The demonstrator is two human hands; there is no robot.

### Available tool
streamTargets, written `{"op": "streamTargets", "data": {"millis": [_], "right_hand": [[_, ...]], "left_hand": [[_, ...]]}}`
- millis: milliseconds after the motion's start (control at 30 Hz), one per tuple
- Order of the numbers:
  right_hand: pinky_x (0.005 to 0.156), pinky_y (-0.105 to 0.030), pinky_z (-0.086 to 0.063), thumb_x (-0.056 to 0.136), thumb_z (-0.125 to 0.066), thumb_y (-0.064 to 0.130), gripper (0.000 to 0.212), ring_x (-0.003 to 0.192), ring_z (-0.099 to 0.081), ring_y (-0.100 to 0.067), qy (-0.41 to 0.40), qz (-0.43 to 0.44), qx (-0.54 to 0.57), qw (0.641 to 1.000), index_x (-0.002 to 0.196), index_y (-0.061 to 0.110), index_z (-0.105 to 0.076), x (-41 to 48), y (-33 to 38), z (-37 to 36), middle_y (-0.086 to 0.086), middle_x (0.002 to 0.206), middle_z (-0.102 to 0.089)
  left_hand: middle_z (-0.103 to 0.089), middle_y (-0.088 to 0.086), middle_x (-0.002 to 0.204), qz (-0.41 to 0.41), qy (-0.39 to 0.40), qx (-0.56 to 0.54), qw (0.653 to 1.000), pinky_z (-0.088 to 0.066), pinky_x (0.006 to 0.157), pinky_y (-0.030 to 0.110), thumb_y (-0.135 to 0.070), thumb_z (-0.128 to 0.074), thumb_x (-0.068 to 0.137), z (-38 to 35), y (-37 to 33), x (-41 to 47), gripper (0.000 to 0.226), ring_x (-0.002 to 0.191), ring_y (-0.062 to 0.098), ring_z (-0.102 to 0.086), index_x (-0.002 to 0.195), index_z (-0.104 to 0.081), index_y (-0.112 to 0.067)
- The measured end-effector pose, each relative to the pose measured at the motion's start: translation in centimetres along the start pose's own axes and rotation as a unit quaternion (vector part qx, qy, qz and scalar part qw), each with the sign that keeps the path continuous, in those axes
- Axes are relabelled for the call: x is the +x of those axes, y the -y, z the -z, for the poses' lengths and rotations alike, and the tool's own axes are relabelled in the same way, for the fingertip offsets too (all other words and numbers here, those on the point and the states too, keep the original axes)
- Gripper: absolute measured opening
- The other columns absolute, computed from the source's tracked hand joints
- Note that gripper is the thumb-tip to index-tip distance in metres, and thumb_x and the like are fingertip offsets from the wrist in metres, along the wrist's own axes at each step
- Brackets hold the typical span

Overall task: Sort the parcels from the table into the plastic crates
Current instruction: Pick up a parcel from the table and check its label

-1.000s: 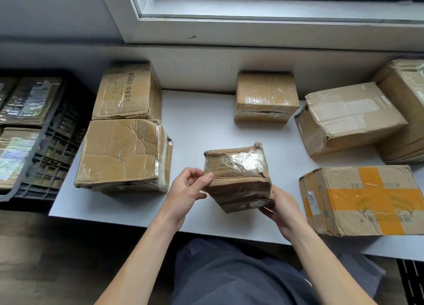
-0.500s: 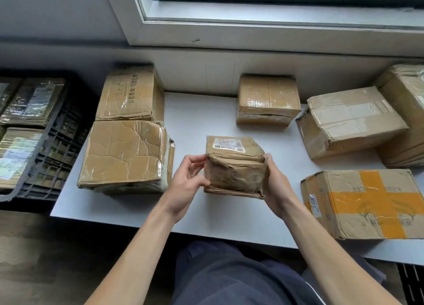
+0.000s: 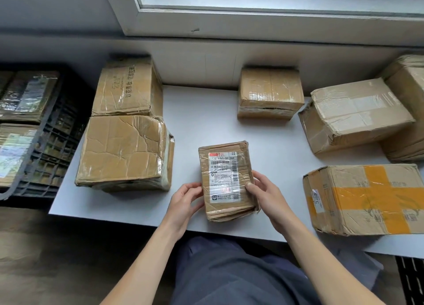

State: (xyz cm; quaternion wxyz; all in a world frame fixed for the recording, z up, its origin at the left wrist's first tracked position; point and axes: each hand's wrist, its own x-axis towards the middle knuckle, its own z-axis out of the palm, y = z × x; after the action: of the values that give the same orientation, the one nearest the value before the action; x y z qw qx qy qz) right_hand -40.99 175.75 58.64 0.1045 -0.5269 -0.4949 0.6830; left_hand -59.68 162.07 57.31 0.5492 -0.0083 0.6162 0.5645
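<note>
The small parcel [image 3: 227, 180], a creased brown carton with its white shipping label [image 3: 224, 178] facing up, is in the lower middle of the frame, over the near part of the white table [image 3: 206, 111]. Whether it rests on the surface or is held just off it cannot be told. The left hand [image 3: 183, 203] grips its left edge with curled fingers. The right hand [image 3: 266, 196] clasps its right edge, thumb pressed on the top face beside the label. Just left stands a crumpled carton [image 3: 124, 150], with a printed carton [image 3: 126, 88] touching it from behind. At upper middle sits a squat carton [image 3: 268, 93]. At right, a tilted carton [image 3: 353, 114] lies above an orange-taped carton [image 3: 367, 196]. At the far left edge a black plastic crate [image 3: 52, 144] holds flat parcels [image 3: 25, 98].
</note>
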Motion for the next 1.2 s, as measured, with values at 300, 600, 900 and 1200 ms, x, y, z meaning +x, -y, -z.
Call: {"op": "streamTargets", "data": {"millis": [300, 600, 900, 1200], "right_hand": [[0.075, -0.015, -0.05, 0.098, -0.048, 0.003, 0.039, 0.093, -0.067, 0.004, -0.039, 0.004, -0.02, 0.999, 0.131, 0.02, -0.059, 0.2, -0.2, -1.5, 0.001, 0.124, -0.071], [0.123, -0.03, -0.032, 0.1, -0.046, 0.032, 0.061, 0.146, -0.042, -0.001, -0.019, 0.045, -0.025, 0.998, 0.16, 0.024, -0.038, -0.1, -1.2, -2.7, 0.016, 0.157, -0.049], [0.094, -0.032, -0.055, 0.092, -0.065, 0.041, 0.036, 0.114, -0.068, -0.01, -0.029, 0.032, 0.062, 0.997, 0.121, 0.036, -0.043, -0.7, -0.5, -2.0, -0.006, 0.137, -0.06], [0.107, -0.056, -0.051, 0.077, -0.07, 0.059, 0.055, 0.121, -0.066, -0.024, -0.011, 0.086, 0.07, 0.994, 0.119, 0.034, -0.044, -5.0, 2.7, -1.7, -0.013, 0.138, -0.057]], "left_hand": [[-0.063, -0.01, 0.141, -0.086, 0.046, 0.191, 0.977, -0.049, 0.103, 0.017, -0.032, -0.055, 0.108, -1.5, -0.4, 1.6, 0.041, 0.124, -0.003, -0.061, 0.148, -0.048, -0.027], [-0.057, -0.019, 0.14, -0.101, 0.052, 0.208, 0.972, -0.038, 0.098, 0.004, -0.04, -0.042, 0.108, -2.4, 0.2, 1.5, 0.04, 0.124, -0.017, -0.053, 0.148, -0.041, -0.032], [-0.062, -0.004, 0.144, -0.046, 0.089, 0.115, 0.988, -0.048, 0.114, 0.046, -0.037, -0.066, 0.092, -3.0, -0.6, 0.0, 0.077, 0.13, 0.016, -0.063, 0.158, -0.027, -0.038], [-0.063, 0.014, 0.141, -0.089, 0.053, 0.007, 0.995, -0.057, 0.093, 0.045, -0.032, -0.078, 0.081, -3.7, -2.9, -5.3, 0.073, 0.123, 0.033, -0.067, 0.147, -0.048, -0.031]]}}
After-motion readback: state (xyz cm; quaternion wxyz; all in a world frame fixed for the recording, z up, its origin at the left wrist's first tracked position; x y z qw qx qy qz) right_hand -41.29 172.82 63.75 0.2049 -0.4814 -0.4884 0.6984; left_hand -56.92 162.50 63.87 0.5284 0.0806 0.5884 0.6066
